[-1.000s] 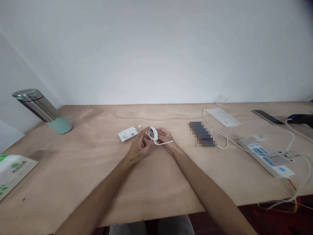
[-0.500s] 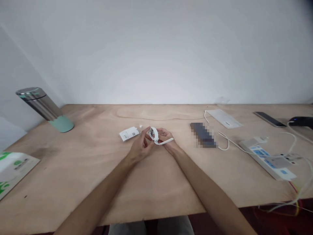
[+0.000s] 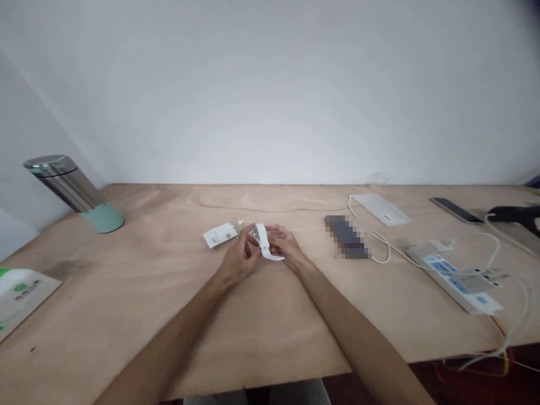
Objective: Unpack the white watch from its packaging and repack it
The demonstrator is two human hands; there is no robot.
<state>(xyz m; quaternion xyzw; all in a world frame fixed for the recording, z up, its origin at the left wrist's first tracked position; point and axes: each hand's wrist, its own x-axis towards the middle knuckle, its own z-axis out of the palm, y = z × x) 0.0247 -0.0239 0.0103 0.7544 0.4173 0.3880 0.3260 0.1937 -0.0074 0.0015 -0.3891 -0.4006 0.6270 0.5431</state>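
From the head camera, both forearms reach in from the bottom edge and meet near the middle of a plywood table. A watch with a white strap sits between the hands, just above the table, its strap hanging in a loop with the narrow end curving toward the right hand. The left hand has a closed, pinching grip on the upper part of the watch, with its fingers bent around the near side. The right hand has a looser, partly curled grip, its fingers touching the far side of the strap.

Just beside the left hand lies a small white card with printing on it, and a tiny white piece rests just above it. To the right, well clear of the hands, is a dark rectangular object, too blurred to identify. Beyond it are a flat white box and a white cable that runs to a white power strip. A smartphone lies face up near the far edge, beside a black object. On the left, a steel tumbler with a mint-green base lies tilted on its side, and a green-and-white packet sits at the table's edge
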